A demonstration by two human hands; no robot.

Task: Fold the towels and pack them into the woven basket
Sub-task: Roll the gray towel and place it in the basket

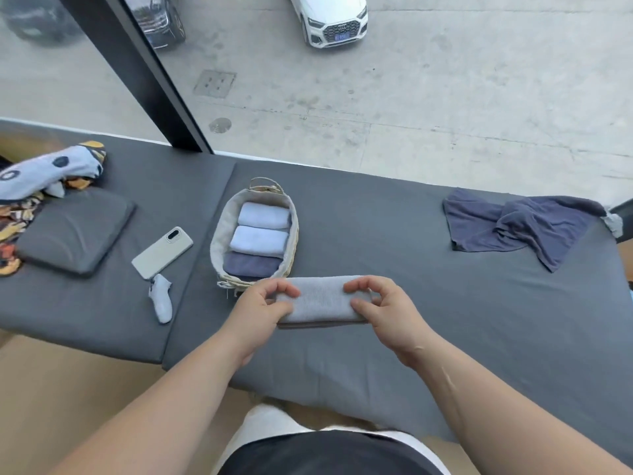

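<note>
Grey folded towel [322, 301] is lying on the dark grey padded mat [394, 337], just in front of the oval woven basket [219, 231], while the left hand [265, 308] is pinching its left end and the right hand [380, 306] is gripping its right end. Two pale folded towels [263, 216] and one dark blue folded towel [251, 264] are sitting inside the basket. A crumpled navy towel [513, 228] is lying well to the right, a pale smartphone [162, 248] to the left, and a white car [330, 18] is standing outside the window.
</note>
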